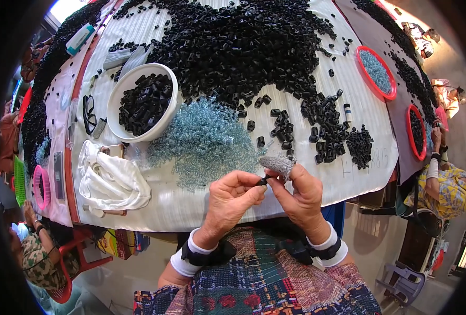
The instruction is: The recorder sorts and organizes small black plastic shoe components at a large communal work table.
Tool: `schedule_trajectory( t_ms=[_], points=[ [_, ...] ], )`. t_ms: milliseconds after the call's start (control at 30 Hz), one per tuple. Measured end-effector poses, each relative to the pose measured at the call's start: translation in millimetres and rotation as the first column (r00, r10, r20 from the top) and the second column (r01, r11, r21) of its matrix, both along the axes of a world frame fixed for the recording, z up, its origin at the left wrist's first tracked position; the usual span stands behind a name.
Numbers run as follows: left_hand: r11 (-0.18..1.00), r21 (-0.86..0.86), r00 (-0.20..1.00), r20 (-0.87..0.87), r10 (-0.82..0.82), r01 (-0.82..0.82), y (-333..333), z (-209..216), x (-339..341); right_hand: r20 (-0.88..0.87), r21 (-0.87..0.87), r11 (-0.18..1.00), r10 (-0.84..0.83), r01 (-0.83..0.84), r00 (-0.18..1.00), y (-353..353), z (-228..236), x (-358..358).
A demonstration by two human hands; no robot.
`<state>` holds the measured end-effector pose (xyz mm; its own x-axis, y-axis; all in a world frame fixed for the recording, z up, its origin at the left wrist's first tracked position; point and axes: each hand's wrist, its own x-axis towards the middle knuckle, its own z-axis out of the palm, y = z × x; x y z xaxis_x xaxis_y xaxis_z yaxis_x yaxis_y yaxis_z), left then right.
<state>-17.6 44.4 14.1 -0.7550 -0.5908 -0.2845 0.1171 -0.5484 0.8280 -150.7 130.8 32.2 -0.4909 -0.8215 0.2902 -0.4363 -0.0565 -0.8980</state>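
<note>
My left hand (pixel 227 197) pinches a small black plastic piece (pixel 265 180) between thumb and fingertips, just above the table's near edge. Against its other side close the thumb and fingers of my right hand (pixel 302 197), so both hands meet on it. A grey, fuzzy-looking cover (pixel 278 165) wraps one right finger. Just beyond my hands lies a pile of tiny translucent blue pieces (pixel 204 136). Black plastic cylinders (pixel 327 123) are grouped to the right, beside a cluster of smaller black parts (pixel 359 145). Finer details of the held piece are hidden by my fingers.
A white bowl (pixel 173 100) of black cylinders stands left, near eyeglasses (pixel 89 114) and a bunched white cloth (pixel 109 181). A large black heap (pixel 238 47) covers the far table. Red-rimmed baskets (pixel 360 63) stand right; other people sit at both sides.
</note>
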Motion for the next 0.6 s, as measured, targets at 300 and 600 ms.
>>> schedule_trajectory(
  t_ms=[300, 600],
  points=[
    [1.000, 0.008, 1.000, 0.015, 0.007, -0.007, 0.8, -4.6, 1.5, -0.272, -0.013, 1.000, 0.011, -0.015, 0.962, -0.4, 0.7, -1.9],
    [1.000, 0.022, 0.989, 0.148, -0.015, 0.012, -3.5, -4.1, 1.9, -0.299, 0.041, 0.999, -0.001, 0.014, 0.954, -4.1, 0.0, 3.9]
  ],
)
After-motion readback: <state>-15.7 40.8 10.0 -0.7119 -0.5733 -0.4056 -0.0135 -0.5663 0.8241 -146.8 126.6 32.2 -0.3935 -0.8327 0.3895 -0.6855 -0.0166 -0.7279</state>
